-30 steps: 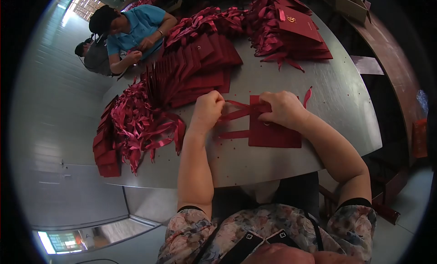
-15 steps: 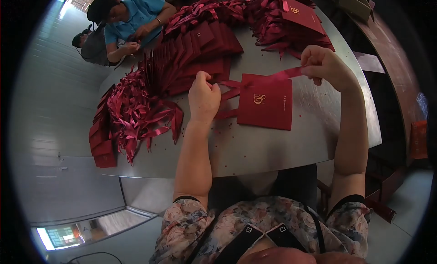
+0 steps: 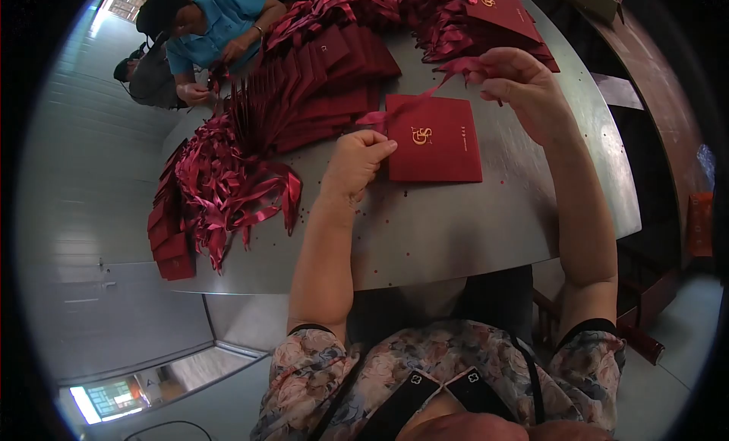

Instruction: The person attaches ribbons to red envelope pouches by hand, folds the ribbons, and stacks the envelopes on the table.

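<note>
Right hand (image 3: 525, 98) pinching ribbon (image 3: 456, 66), left (image 3: 357, 163) at bag (image 3: 442, 154)

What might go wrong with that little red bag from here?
The right hand holds a ribbon raised above the red bag; a hard tug might shift or crease it. The left hand, at the bag's edge, might smudge the gold logo nearby. The heaped ribbons beside the left forearm could snag on it.

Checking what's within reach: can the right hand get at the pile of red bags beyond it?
Probably yes: the right hand is near that pile of red bags with nothing visibly blocking it, though it holds a ribbon it may need to release.
</note>
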`<state>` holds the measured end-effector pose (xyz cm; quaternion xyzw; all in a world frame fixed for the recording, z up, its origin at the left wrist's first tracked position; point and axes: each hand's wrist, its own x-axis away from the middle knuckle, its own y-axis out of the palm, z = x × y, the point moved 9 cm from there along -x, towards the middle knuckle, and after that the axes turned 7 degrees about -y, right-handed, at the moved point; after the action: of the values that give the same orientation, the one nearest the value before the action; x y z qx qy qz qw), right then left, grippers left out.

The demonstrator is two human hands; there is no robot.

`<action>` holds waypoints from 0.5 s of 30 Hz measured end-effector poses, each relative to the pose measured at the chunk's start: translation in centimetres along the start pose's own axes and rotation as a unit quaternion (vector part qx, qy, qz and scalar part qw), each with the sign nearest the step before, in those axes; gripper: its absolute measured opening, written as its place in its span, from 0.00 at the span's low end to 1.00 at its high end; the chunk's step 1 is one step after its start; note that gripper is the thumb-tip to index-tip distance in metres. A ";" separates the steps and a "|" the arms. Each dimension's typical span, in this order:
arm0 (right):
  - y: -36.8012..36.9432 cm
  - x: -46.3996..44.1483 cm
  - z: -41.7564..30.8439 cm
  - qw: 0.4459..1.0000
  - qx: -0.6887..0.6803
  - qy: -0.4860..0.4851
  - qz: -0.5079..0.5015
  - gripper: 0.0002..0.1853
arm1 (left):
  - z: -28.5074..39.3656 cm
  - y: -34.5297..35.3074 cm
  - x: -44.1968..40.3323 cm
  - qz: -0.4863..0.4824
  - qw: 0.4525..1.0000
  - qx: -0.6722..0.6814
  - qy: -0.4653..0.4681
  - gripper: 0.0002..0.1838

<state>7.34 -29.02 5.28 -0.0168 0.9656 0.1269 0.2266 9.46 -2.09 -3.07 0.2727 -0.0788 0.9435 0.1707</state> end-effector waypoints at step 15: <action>3.5 1.5 3.1 0.996 -0.006 0.086 -0.007 0.08 | 1.1 0.6 0.6 -0.062 0.995 0.074 0.013 0.16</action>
<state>7.07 -24.85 2.75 -0.0362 0.9806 0.1292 0.1431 9.27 -2.73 -1.88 0.2768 0.0109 0.9379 0.2088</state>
